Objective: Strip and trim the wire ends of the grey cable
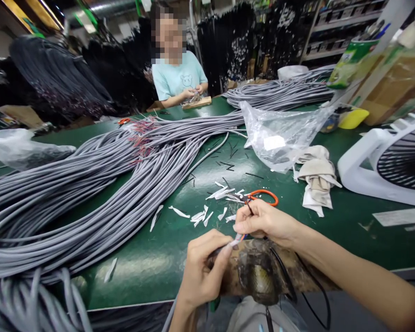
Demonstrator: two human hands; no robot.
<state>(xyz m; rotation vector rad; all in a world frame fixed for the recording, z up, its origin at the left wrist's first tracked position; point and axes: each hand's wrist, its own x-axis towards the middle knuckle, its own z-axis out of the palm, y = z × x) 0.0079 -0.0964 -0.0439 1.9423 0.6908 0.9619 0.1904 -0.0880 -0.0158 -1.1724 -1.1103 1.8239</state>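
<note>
My left hand (204, 267) is closed around a grey cable near its end, thumb and forefinger pinching a whitish wrapped part (235, 240). Thin blue and orange wires (242, 237) come out of that end. Closed in a pinch, my right hand (261, 219) holds the wires just beyond my left fingertips; its fingertips partly hide them. A short dark piece (249, 208) shows at my right fingers. Beneath both hands is a worn wooden block (233, 274) with a dark, stained fixture (261, 272) on it. Orange-handled scissors (268, 196) lie just behind my right hand.
Bundles of grey cable (100, 207) cover the left of the green table (166, 272). White scraps (200, 216) and black tube pieces (228, 166) lie scattered. A plastic bag (280, 133), gloves (318, 173) and a white fan (359, 161) stand right. A co-worker (180, 76) sits opposite.
</note>
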